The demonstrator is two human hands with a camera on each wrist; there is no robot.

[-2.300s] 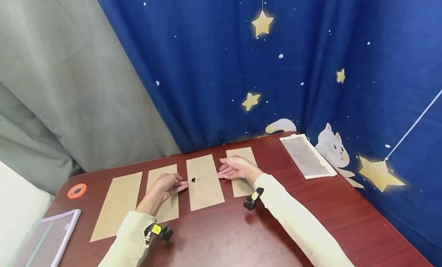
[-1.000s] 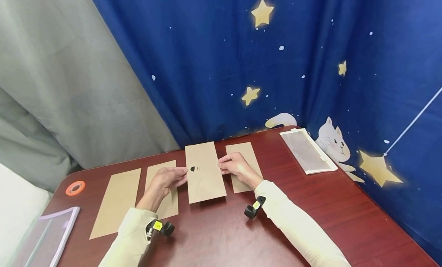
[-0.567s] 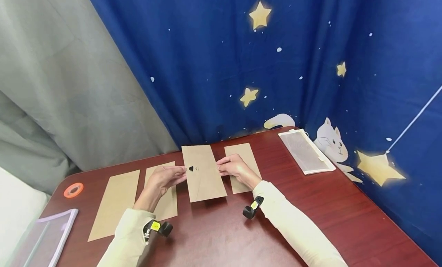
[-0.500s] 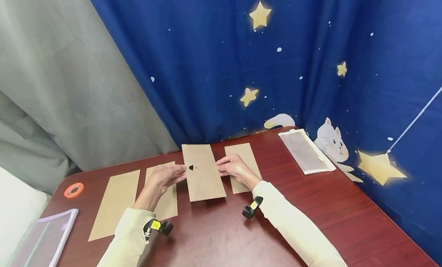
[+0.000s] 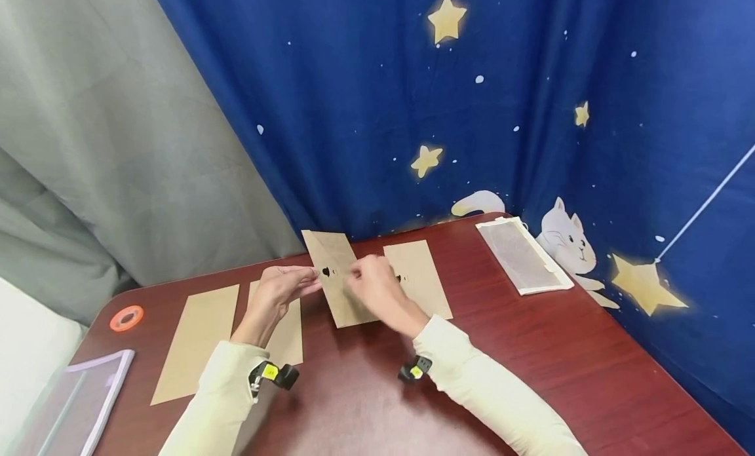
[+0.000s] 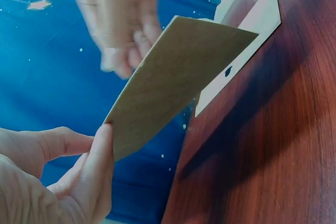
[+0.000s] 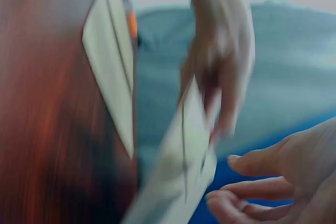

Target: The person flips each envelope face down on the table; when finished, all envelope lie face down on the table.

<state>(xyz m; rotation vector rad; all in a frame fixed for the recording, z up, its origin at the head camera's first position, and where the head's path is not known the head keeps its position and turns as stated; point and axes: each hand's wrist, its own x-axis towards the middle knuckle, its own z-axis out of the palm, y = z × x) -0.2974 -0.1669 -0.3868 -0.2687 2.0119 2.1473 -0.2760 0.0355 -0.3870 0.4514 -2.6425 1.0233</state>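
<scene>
Shifted since the earlier frame from the right edge of the raised envelope, the blurred right hand overlaps its printed side, thumb and fingers parted and grasping nothing; the left hand, at 9 o'clock, pinches the opposite edge, holding it tilted above the table. Four envelopes are visible: this one, two flat envelopes toward 8 o'clock, one flat envelope toward 3 o'clock.

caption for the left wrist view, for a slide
Left hand pinching a brown paper piece above a wooden table, right hand blurred beyond it.
</scene>
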